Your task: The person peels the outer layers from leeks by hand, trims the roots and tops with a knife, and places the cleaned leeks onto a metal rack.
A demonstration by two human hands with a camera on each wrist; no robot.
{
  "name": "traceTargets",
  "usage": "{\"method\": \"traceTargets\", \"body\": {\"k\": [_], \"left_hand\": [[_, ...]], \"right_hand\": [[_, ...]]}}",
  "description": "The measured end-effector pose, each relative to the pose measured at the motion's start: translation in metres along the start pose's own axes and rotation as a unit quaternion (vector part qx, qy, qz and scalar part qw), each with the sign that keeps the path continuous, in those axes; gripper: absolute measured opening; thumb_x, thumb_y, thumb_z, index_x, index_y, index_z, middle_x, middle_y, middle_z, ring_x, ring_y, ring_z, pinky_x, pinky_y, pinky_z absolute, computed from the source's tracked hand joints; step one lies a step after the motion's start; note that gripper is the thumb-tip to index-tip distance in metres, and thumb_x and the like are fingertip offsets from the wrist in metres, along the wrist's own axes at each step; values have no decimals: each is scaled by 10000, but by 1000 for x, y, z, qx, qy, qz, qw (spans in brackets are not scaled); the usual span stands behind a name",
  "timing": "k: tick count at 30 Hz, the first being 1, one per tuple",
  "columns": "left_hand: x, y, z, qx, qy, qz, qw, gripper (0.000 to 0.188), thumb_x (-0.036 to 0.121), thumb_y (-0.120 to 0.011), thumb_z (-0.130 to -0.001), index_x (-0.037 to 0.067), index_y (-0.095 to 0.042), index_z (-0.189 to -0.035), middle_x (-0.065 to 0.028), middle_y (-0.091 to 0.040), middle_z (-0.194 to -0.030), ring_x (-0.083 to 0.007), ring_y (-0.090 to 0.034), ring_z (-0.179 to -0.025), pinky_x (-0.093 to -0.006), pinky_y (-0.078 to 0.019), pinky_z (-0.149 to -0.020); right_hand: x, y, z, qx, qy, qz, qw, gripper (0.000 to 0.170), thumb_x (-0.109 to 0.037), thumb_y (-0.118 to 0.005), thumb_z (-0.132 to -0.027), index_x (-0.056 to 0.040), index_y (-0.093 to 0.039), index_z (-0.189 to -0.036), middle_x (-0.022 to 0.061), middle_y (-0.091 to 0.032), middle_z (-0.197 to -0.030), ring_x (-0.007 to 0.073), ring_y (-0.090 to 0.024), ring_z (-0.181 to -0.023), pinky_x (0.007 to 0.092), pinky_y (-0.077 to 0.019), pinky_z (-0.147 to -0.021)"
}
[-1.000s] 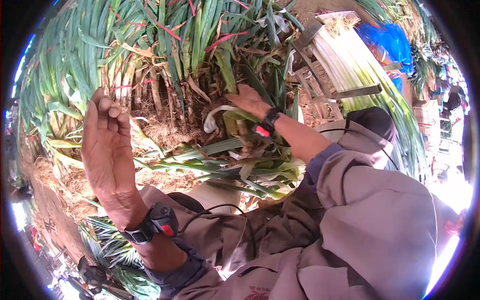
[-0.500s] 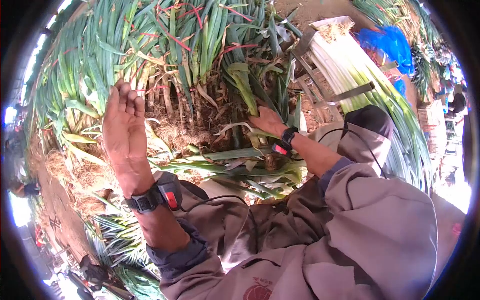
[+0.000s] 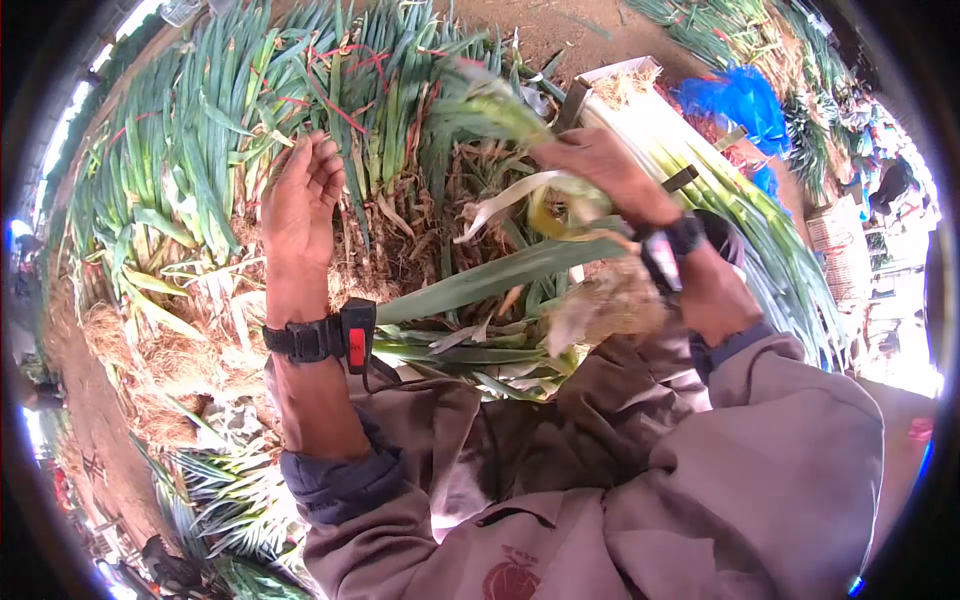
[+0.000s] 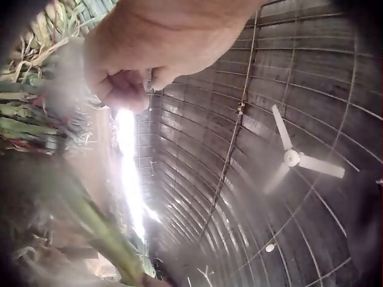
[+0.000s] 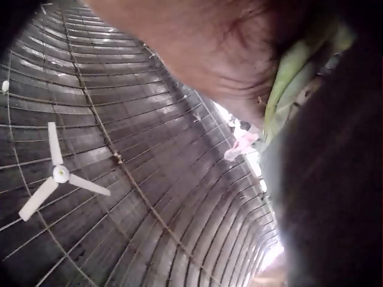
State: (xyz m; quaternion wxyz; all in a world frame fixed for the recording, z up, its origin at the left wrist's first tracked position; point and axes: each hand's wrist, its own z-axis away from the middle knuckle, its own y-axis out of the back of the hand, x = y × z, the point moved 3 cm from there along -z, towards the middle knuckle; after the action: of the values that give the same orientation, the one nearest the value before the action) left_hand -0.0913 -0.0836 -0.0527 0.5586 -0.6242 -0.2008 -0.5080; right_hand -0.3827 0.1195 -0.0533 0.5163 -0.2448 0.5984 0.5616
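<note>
My right hand (image 3: 610,175) grips a leek (image 3: 500,108) above the lap, its green top pointing up and left and blurred. A long flat leaf (image 3: 500,280) reaches left below that hand, and a dry root mass (image 3: 610,305) hangs near the lap. In the right wrist view, green stalk (image 5: 290,75) shows beside the palm; the fingers are hidden. My left hand (image 3: 303,205) is raised in front of the bundled leeks (image 3: 350,110), fingers loosely curled with nothing in them. The left wrist view shows the same bent fingers (image 4: 128,89).
Cleaned white leeks (image 3: 680,140) lie on a rack at the right, near blue plastic (image 3: 740,105). Loose leaves (image 3: 450,350) cover the ground before the lap. Root ends (image 3: 170,370) and more leeks (image 3: 230,490) lie at the left.
The right hand has lifted the leek from beside the bundles, up and toward the right, with its leaves swinging. My left hand has shifted right, and its fingers have bent more.
</note>
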Motion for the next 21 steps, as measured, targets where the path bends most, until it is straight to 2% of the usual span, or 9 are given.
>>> {"method": "traceTargets", "body": {"k": [3, 4, 7, 10, 13, 16, 17, 19, 21], "left_hand": [[4, 0, 7, 20, -9, 3, 1000, 247, 199, -648, -950, 13, -646, -1113, -58, -690, -930, -142, -642, -795, -274, -531, -747], [4, -3, 9, 4, -5, -6, 1000, 256, 205, -632, -962, 11, -637, -1129, -52, -678, -952, -140, -631, -814, -272, -526, -775], [0, -7, 5, -38, -1, -3, 999, 275, 232, -624, -972, 17, -634, -1143, -46, -667, -978, -141, -617, -833, -283, -516, -807], [-8, -19, 2, -31, 6, -16, 999, 277, 229, -618, -974, 12, -635, -1146, -52, -667, -981, -145, -618, -848, -286, -516, -799], [-13, -25, -5, -38, 7, -35, 999, 267, 223, -614, -974, 16, -638, -1141, -52, -667, -980, -146, -620, -843, -284, -518, -802], [-25, -22, -13, -29, 18, -48, 998, 264, 219, -619, -968, 22, -643, -1142, -54, -674, -976, -151, -633, -846, -287, -526, -790], [-21, -19, -16, -19, 18, -53, 998, 268, 221, -624, -965, 21, -645, -1143, -58, -679, -982, -155, -639, -855, -288, -528, -787], [-17, -18, -10, -1, 1, -72, 997, 293, 268, -648, -954, 22, -665, -1113, -83, -695, -1022, -166, -653, -900, -289, -533, -841], [-15, -18, -6, -17, -17, -138, 990, 420, 342, -645, -951, 6, -619, -1201, -130, -677, -1095, -209, -638, -993, -339, -502, -946]], "right_hand": [[-45, 33, 40, 9, -29, -119, 992, 329, -258, -680, -906, 11, -703, -1095, 20, -649, -905, 73, -583, -843, 240, -459, -728], [-49, 52, 45, 6, 24, -72, 997, 357, -252, -687, -895, 2, -682, -1145, 43, -667, -978, 94, -597, -896, 250, -475, -774], [-67, 79, 78, 158, 106, -144, 971, 404, -257, -673, -891, -23, -654, -1220, 125, -659, -1094, 157, -621, -1002, 281, -496, -869], [-115, 81, 84, 170, 211, -4, 962, 367, -229, -620, -924, -55, -643, -1247, 159, -629, -1183, 185, -614, -1059, 290, -486, -927], [-111, 59, 25, 153, 236, 121, 952, 312, -256, -630, -930, -24, -646, -1137, 113, -644, -984, 155, -622, -825, 285, -475, -666], [-42, 23, -76, 89, 78, 203, 972, 305, -284, -639, -935, 6, -648, -1027, 66, -660, -784, 126, -631, -591, 280, -464, -405], [-38, 1, -69, 63, 98, 22, 993, 295, -266, -656, -929, 16, -651, -1017, 63, -660, -752, 92, -599, -580, 278, -485, -467], [-39, -32, -75, 55, 223, 22, 973, 317, -269, -648, -937, 39, -641, -1010, 83, -691, -808, 102, -628, -616, 288, -520, -539], [-40, -62, -76, -13, 197, 35, 980, 311, -269, -645, -941, 33, -647, -1016, 89, -692, -814, 110, -635, -656, 290, -537, -612]]}}
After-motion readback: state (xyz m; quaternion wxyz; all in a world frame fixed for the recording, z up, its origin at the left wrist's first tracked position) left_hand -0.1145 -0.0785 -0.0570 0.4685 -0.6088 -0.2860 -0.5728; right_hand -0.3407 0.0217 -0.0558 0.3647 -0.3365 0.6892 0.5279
